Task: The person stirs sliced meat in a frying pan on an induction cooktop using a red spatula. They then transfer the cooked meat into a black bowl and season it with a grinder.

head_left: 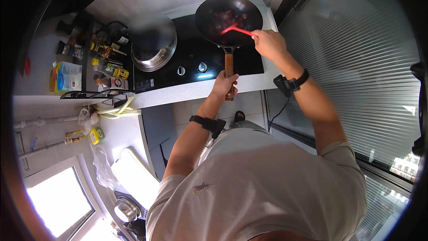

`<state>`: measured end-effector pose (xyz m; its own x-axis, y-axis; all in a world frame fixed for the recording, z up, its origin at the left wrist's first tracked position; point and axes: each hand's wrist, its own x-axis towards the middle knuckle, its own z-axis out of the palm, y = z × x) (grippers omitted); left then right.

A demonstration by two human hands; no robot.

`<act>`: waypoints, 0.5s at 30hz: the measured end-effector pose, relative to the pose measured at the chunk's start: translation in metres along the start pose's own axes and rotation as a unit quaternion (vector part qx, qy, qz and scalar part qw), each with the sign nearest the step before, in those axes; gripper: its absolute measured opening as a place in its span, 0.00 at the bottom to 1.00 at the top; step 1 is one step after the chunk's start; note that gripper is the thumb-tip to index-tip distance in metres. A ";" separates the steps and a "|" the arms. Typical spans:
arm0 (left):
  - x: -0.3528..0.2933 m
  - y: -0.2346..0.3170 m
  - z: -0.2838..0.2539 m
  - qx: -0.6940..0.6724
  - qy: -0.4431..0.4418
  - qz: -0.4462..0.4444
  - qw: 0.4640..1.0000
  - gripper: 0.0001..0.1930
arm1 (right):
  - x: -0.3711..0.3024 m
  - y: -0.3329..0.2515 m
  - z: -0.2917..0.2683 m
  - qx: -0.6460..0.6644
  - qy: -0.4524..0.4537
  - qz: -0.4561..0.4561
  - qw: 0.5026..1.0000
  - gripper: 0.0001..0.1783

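A dark wok [206, 23] sits over the right part of the black cooktop [187, 53], its wooden handle [228, 60] pointing toward me. My left hand [225, 84] is closed round the lower end of that handle. Dark reddish-brown pieces of food [232, 18] lie in the bowl of the wok. My right hand [270, 44], at the wok's right rim, grips the handle of a red spatula [240, 30]. The spatula's head reaches into the wok, at the near edge of the food. What the food is, I cannot make out.
A steel pot [154, 62] stands on the cooktop's left side. Left of it, a black rack [84, 71] holds several bottles [109, 69]. Green stalks [117, 112] lie on the left counter, with a white board [133, 169] nearer me. A ribbed glass panel [347, 62] rises at right.
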<state>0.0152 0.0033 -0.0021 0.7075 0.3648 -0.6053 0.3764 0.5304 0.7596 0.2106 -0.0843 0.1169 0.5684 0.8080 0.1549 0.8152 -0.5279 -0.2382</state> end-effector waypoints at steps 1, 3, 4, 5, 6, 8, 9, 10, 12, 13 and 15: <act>-0.001 0.000 0.001 -0.002 -0.005 -0.003 1.000 0.19 | 0.000 0.004 0.005 0.010 0.023 0.009 1.000 0.11; -0.004 0.004 -0.001 -0.008 -0.009 -0.010 1.000 0.20 | 0.003 0.009 0.011 0.012 0.042 0.057 0.997 0.11; -0.005 0.006 -0.003 -0.012 -0.013 -0.013 1.000 0.20 | 0.003 0.018 0.007 0.037 0.044 0.071 0.996 0.12; -0.008 0.007 -0.003 -0.018 -0.017 -0.020 1.000 0.20 | 0.007 0.028 0.003 0.057 0.050 0.078 0.994 0.13; -0.010 0.006 -0.003 -0.025 -0.021 -0.025 0.999 0.20 | 0.012 0.035 0.003 0.058 0.077 0.072 0.993 0.12; -0.012 0.006 -0.002 -0.037 -0.035 -0.035 0.998 0.21 | 0.034 0.043 0.008 0.033 0.101 0.067 0.992 0.13; -0.011 0.008 -0.002 -0.041 -0.042 -0.036 0.998 0.21 | 0.048 0.043 0.014 0.029 0.097 0.077 0.992 0.13; -0.010 0.009 -0.003 -0.046 -0.046 -0.038 0.997 0.21 | 0.060 0.038 0.024 0.024 0.094 0.089 0.991 0.13; -0.009 0.009 -0.004 -0.056 -0.054 -0.047 0.996 0.21 | 0.074 0.030 0.041 0.042 0.059 0.094 0.993 0.13; -0.008 0.010 -0.005 -0.065 -0.059 -0.048 0.995 0.20 | 0.078 0.025 0.048 0.067 0.028 0.087 0.994 0.14; -0.005 0.011 -0.005 -0.082 -0.066 -0.049 0.993 0.19 | 0.075 0.017 0.055 0.102 -0.023 0.080 0.991 0.14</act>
<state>0.0122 0.0108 0.0080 0.7480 0.2075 -0.6304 0.3526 0.6805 0.6424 0.2611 -0.0178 0.0715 0.6800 0.7310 0.0573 0.6722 -0.5904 -0.4467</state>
